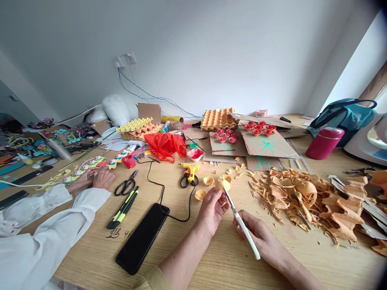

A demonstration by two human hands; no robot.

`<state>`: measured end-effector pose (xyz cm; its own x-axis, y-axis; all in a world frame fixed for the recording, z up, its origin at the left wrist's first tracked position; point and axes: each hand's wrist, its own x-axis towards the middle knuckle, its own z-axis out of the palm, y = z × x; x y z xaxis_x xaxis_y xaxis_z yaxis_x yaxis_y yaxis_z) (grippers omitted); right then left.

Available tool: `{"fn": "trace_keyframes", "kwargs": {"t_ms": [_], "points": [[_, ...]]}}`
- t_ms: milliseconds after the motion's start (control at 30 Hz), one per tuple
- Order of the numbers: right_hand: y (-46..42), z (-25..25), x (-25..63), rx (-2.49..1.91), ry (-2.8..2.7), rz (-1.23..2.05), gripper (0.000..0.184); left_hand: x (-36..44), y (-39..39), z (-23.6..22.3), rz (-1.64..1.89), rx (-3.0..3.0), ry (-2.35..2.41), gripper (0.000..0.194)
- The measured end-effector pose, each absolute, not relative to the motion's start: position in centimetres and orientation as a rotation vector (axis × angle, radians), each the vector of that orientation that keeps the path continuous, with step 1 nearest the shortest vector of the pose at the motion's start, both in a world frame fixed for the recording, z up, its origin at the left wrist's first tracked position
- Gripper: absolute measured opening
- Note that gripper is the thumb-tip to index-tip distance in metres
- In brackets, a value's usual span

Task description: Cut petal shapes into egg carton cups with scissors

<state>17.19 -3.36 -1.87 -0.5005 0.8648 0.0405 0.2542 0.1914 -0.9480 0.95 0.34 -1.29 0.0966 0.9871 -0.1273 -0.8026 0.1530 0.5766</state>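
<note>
My left hand (211, 210) pinches a small orange egg-carton cup (224, 185) and holds it up over the wooden table (229, 257). My right hand (260, 237) grips white-handled scissors (242, 223), whose blades reach up to the cup's edge. Three cut orange cups (208, 181) lie on the table just beyond my left hand. A heap of orange carton scraps (302, 199) lies to the right of my hands.
A black phone (142, 237) on a cable, a yellow glue gun (190, 171), black scissors (125, 186) and a utility knife (122, 207) lie to the left. Another person's white sleeves (45, 225) and hands rest at far left. Cardboard with red flowers (260, 139), egg trays, a red bag and a pink flask (323, 143) stand behind.
</note>
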Motion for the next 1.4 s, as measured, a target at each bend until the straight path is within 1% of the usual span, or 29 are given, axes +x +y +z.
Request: {"fn": "trace_keyframes", "kwargs": {"t_ms": [200, 567, 800, 1233, 1400], "points": [[-3.4, -2.4, 17.0, -1.021, -1.827, 1.315, 0.033, 1.2, 0.2, -1.0, 1.387, 0.395, 0.537, 0.024], [-3.4, -3.1, 17.1, -0.982, -1.829, 1.326, 0.032, 1.1, 0.3, -0.8, 1.389, 0.339, 0.531, 0.025], [-3.4, -2.7, 17.0, -0.995, -1.825, 1.331, 0.032, 1.1, 0.1, -0.9, 1.377, 0.366, 0.529, 0.025], [-4.1, -2.7, 16.3, -1.025, -1.737, 1.332, 0.04, 1.1, 0.3, -1.0, 1.395, 0.385, 0.527, 0.025], [-4.1, -2.9, 16.2, -1.044, -1.762, 1.267, 0.042, 1.1, 0.2, -0.8, 1.392, 0.386, 0.534, 0.025]]}}
